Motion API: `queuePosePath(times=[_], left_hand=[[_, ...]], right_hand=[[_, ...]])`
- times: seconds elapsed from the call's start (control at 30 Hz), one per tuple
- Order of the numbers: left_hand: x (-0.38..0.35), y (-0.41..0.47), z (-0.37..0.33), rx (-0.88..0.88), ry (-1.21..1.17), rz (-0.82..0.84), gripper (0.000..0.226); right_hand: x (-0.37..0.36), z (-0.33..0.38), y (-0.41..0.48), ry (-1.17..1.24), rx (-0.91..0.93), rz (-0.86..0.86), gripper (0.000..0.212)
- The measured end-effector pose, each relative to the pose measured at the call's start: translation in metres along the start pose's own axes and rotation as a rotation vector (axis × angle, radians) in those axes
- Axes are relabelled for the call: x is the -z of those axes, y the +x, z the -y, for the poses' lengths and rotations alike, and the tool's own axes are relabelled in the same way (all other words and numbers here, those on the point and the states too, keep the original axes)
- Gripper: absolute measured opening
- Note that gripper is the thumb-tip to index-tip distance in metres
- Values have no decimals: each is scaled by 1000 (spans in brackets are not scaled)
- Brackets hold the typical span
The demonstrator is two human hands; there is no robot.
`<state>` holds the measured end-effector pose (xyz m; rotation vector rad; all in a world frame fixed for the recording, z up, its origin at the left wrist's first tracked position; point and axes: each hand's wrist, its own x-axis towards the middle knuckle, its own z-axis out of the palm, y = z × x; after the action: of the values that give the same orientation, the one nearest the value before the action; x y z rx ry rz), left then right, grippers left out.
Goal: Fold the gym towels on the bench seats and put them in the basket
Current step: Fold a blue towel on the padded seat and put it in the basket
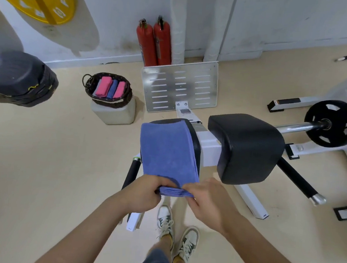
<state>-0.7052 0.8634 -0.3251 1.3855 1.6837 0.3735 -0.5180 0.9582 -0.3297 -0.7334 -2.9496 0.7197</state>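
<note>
A blue towel (168, 151), folded into a long strip, lies over the left black seat pad (195, 137) of a white machine. Its near end hangs off the pad toward me. My left hand (142, 193) grips that near end from the left, and my right hand (206, 198) pinches it from the right, both with fingers curled on the stacked edges. A dark woven basket (88, 91) stands on a pale block at the back left, holding several folded pink and blue towels (109, 88).
A second black pad (248, 149) sits to the right of the towel. A metal footplate (180, 86) and two red extinguishers (154, 42) stand behind. A barbell with a black plate (333, 123) lies at right. A dark padded bench (16, 79) juts in at left.
</note>
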Motion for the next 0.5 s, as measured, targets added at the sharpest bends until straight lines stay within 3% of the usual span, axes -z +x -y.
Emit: queuePosePath(times=[0.13, 0.27, 0.5], left_hand=[[10, -4, 1, 66, -81, 14, 29], [30, -3, 1, 112, -257, -94, 28], [71, 23, 21, 207, -457, -414, 7]], right_hand=[[17, -3, 11, 138, -30, 124, 10], [39, -5, 40, 227, -135, 161, 12], [66, -12, 112, 561, -393, 21, 7]])
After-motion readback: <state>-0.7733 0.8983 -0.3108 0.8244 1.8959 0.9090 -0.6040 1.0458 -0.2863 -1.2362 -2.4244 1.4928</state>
